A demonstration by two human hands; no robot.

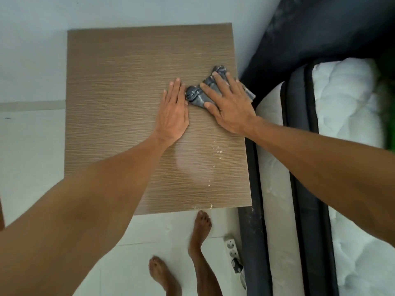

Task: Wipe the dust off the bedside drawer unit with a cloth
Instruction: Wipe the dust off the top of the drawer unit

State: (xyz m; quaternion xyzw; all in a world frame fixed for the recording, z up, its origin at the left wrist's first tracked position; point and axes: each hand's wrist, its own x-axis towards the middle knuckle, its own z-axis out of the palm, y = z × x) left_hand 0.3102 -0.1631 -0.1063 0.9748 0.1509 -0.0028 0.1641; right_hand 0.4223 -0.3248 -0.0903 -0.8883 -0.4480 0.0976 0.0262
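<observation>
Both forearms reached over the drawer unit (132, 86). Right hand (229, 105) pressed flat, fingers spread, on the cloth (197, 97) near the right edge; left hand (173, 112) lay flat, holding nothing, just beside it. Wiping looked underway; crumbs (218, 151) nearer probably needed sweeping next.

Right hand (229, 105) presses flat on the grey cloth (197, 96) at the unit (128, 82) top's right side; left hand (173, 110) lies flat just left of it
</observation>
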